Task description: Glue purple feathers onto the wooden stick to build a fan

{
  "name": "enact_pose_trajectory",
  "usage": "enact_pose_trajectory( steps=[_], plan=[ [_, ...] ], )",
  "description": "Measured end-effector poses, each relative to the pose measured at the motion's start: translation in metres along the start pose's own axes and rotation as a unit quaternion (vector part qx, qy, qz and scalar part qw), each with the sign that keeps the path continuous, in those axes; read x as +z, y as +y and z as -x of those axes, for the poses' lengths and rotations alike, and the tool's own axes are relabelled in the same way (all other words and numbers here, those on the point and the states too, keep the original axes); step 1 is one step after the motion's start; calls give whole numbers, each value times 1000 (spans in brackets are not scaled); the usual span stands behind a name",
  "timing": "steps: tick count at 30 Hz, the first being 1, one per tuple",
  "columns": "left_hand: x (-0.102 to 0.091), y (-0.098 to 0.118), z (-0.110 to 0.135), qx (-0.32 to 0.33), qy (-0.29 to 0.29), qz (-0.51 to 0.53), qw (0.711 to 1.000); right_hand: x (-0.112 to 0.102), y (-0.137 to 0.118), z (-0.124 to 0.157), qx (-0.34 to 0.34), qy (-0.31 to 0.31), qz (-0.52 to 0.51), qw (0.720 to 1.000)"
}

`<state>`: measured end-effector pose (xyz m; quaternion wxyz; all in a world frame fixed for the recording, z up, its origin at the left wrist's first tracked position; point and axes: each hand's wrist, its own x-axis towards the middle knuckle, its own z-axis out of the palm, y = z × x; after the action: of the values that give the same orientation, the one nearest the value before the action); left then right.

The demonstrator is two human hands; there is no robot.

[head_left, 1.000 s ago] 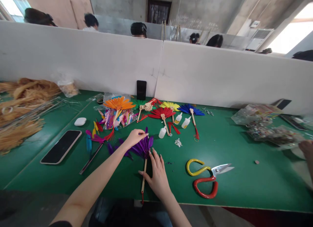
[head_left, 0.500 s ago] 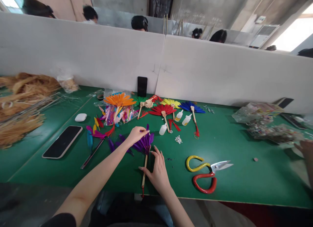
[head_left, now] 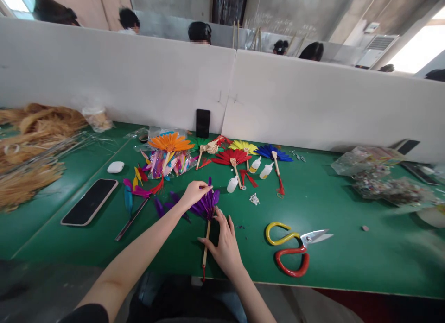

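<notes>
A purple feather fan with a pale wooden handle lies on the green table before me, a red cord at its lower end. My left hand is closed in a pinch on a feather at the top of the fan. Across the handle lies the thumb of my right hand, its forefinger at the base of the feathers, holding the fan down; the other fingers are stretched out to the right. Loose purple feathers lie left of the fan, partly behind my left forearm.
Scissors lie at right. Behind the fan are white beads, glue bottles and finished fans, such as a red fan. A phone and tweezers lie left. White partitions stand behind; people's heads show beyond.
My hands keep nearly the same pose on the purple fan. Another person's hand at the far right edge has gone out of view.
</notes>
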<state>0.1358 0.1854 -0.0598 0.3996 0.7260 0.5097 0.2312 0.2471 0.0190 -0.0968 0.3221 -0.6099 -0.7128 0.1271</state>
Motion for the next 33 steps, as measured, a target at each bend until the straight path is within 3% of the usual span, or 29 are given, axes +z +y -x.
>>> enact_pose_trajectory(
  steps=[17, 27, 33],
  plan=[
    [1, -4, 4, 14, -14, -18, 1000, -1, -1, 0, -22, -17, 13, 1000],
    [-5, 5, -9, 45, 1, -62, 997, 0, 0, 0, -13, -16, -6, 1000],
    [-21, 18, -13, 49, 49, -42, 997, 0, -1, -1, -8, 2, -34, 999]
  ],
)
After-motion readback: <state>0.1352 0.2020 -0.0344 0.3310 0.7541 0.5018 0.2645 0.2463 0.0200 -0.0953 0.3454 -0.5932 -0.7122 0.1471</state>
